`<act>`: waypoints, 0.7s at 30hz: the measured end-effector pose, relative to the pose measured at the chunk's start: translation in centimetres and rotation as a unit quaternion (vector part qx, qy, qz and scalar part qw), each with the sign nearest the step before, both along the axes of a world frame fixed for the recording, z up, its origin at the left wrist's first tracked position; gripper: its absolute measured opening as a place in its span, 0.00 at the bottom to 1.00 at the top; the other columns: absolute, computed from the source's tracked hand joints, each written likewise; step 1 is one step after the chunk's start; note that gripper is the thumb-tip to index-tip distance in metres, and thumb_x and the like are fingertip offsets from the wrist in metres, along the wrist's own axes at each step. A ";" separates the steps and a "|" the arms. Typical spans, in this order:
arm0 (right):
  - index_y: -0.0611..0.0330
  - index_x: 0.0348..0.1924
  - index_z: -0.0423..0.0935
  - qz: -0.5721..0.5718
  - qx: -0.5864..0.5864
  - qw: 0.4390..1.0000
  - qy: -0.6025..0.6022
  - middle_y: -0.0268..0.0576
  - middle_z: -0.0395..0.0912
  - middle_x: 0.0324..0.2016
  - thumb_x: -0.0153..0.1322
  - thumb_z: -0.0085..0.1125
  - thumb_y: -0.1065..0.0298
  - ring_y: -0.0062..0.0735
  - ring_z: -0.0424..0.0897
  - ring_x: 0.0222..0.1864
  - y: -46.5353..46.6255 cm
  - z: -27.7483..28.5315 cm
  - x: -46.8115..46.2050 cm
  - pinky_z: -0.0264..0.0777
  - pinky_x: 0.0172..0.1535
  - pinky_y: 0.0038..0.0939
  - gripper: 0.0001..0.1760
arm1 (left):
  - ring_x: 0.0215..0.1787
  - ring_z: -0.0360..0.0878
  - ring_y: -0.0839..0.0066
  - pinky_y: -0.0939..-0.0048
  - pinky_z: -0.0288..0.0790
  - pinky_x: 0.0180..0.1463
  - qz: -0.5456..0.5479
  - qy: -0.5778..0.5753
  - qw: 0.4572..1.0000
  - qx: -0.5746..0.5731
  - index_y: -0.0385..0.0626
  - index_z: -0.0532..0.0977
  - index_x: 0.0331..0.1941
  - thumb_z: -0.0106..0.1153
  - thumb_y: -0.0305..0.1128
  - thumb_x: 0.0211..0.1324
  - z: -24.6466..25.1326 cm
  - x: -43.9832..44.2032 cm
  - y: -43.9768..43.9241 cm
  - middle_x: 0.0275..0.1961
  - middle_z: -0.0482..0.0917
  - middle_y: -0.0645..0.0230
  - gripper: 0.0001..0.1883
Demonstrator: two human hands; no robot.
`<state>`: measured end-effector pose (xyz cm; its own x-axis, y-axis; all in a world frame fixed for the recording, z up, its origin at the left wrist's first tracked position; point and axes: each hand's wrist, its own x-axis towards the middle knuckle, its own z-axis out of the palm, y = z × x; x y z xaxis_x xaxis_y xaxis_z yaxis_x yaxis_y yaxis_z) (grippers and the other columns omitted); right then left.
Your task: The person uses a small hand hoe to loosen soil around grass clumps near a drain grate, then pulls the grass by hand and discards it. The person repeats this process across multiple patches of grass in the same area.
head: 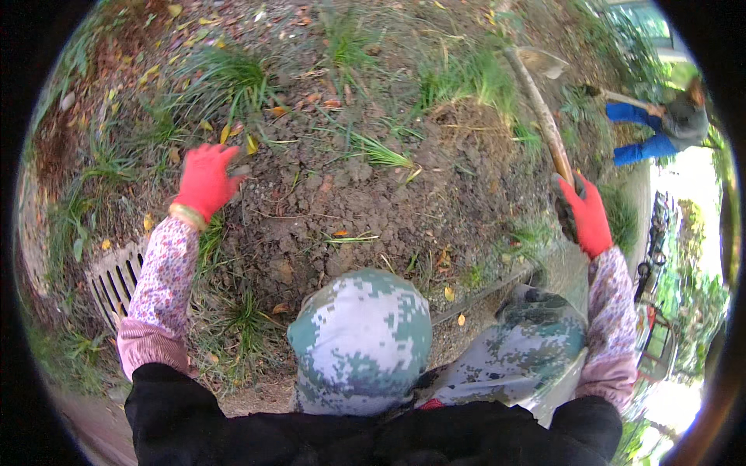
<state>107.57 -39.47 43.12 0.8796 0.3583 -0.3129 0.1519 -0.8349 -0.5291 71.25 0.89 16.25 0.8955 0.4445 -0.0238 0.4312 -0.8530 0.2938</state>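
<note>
My right hand [586, 212], in a red work glove with a dark palm, is closed round a long wooden handle [542, 110]. A metal blade [543, 62] lies by the handle's far end; how they join is not clear. My left hand [207, 180], in a red glove, is held over the soil with its fingers apart and slightly blurred; I see nothing in it. Between the hands is broken brown soil [326, 198] with a loose tuft of grass [382, 152] on it. Beyond lie a grass clump with bare roots [472, 125] and another green clump [236, 81].
A slotted drain grate [119, 279] lies at the left, below my left hand. A concrete kerb edge [484, 294] runs beside my knees. At the far right a person in blue trousers [647, 137] holds a long-handled tool. Vehicles stand beyond the path.
</note>
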 end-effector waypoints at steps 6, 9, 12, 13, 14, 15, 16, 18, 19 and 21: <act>0.56 0.42 0.76 -0.030 0.042 0.988 0.149 0.26 0.68 0.16 0.73 0.65 0.59 0.16 0.64 0.12 -5.6 -2.9 2.5 0.56 0.15 0.24 0.13 | 0.38 0.82 0.80 0.71 0.79 0.44 -0.009 0.036 0.659 -0.751 0.52 0.69 0.69 0.54 0.51 0.72 -1.2 12.1 -13.2 0.46 0.85 0.67 0.28; 0.57 0.42 0.76 -0.051 0.099 0.978 0.175 0.26 0.71 0.19 0.73 0.67 0.60 0.14 0.66 0.14 -7.3 -7.8 0.8 0.58 0.16 0.22 0.13 | 0.35 0.81 0.78 0.69 0.80 0.42 0.099 -0.058 0.557 -0.823 0.51 0.66 0.69 0.53 0.49 0.73 -3.2 16.5 -19.9 0.45 0.82 0.69 0.26; 0.57 0.42 0.76 0.032 0.179 0.979 0.089 0.27 0.72 0.21 0.73 0.67 0.62 0.15 0.66 0.14 -7.9 -14.3 -0.8 0.58 0.16 0.22 0.11 | 0.33 0.80 0.78 0.67 0.80 0.40 0.213 -0.181 0.442 -0.852 0.51 0.67 0.64 0.56 0.49 0.71 -6.3 20.8 -22.4 0.43 0.82 0.69 0.25; 0.58 0.42 0.76 -0.071 0.194 0.951 0.230 0.28 0.73 0.21 0.73 0.67 0.62 0.15 0.67 0.14 -8.2 -15.8 -0.9 0.60 0.16 0.23 0.12 | 0.32 0.79 0.77 0.66 0.80 0.40 0.250 -0.218 0.410 -0.850 0.51 0.67 0.62 0.58 0.49 0.70 -7.3 22.2 -22.1 0.42 0.82 0.68 0.24; 0.58 0.42 0.76 -0.055 0.216 0.946 0.237 0.28 0.73 0.21 0.73 0.67 0.63 0.15 0.67 0.14 -8.5 -17.1 -0.5 0.60 0.16 0.23 0.12 | 0.31 0.79 0.76 0.66 0.79 0.38 0.264 -0.243 0.415 -0.836 0.49 0.72 0.53 0.59 0.48 0.69 -8.1 23.1 -22.0 0.38 0.82 0.68 0.18; 0.58 0.43 0.76 -0.062 0.229 0.933 0.271 0.28 0.73 0.21 0.73 0.66 0.63 0.15 0.67 0.14 -8.7 -18.2 -0.1 0.60 0.16 0.23 0.12 | 0.30 0.79 0.76 0.66 0.79 0.37 0.265 -0.227 0.435 -0.830 0.48 0.74 0.51 0.59 0.47 0.69 -8.5 23.8 -21.6 0.37 0.82 0.68 0.17; 0.58 0.43 0.76 -0.055 0.239 0.933 0.264 0.28 0.72 0.20 0.73 0.66 0.63 0.15 0.67 0.14 -9.2 -18.9 0.8 0.60 0.16 0.23 0.11 | 0.29 0.79 0.76 0.67 0.78 0.36 0.257 -0.216 0.450 -0.827 0.48 0.75 0.48 0.59 0.46 0.69 -8.7 24.3 -20.9 0.35 0.82 0.69 0.16; 0.59 0.43 0.76 -0.081 0.258 0.927 0.261 0.28 0.72 0.20 0.74 0.65 0.64 0.15 0.67 0.14 -10.4 -19.7 2.6 0.60 0.16 0.23 0.11 | 0.27 0.79 0.74 0.66 0.77 0.34 0.305 -0.156 0.491 -0.801 0.45 0.78 0.42 0.60 0.45 0.69 -7.7 24.9 -20.0 0.30 0.81 0.71 0.14; 0.59 0.43 0.76 -0.069 0.275 0.924 0.255 0.28 0.72 0.20 0.74 0.65 0.64 0.15 0.67 0.14 -11.2 -20.0 3.7 0.60 0.16 0.23 0.11 | 0.26 0.78 0.76 0.70 0.73 0.33 0.292 -0.149 0.563 -0.759 0.45 0.79 0.39 0.61 0.46 0.68 -6.7 25.0 -19.9 0.27 0.82 0.71 0.15; 0.59 0.43 0.76 -0.093 0.311 0.915 0.240 0.28 0.72 0.20 0.74 0.64 0.64 0.15 0.67 0.14 -13.0 -20.7 4.9 0.61 0.16 0.22 0.10 | 0.28 0.80 0.71 0.64 0.75 0.34 0.194 -0.105 0.836 -0.502 0.40 0.83 0.35 0.63 0.46 0.66 -3.8 26.2 -19.5 0.28 0.84 0.63 0.18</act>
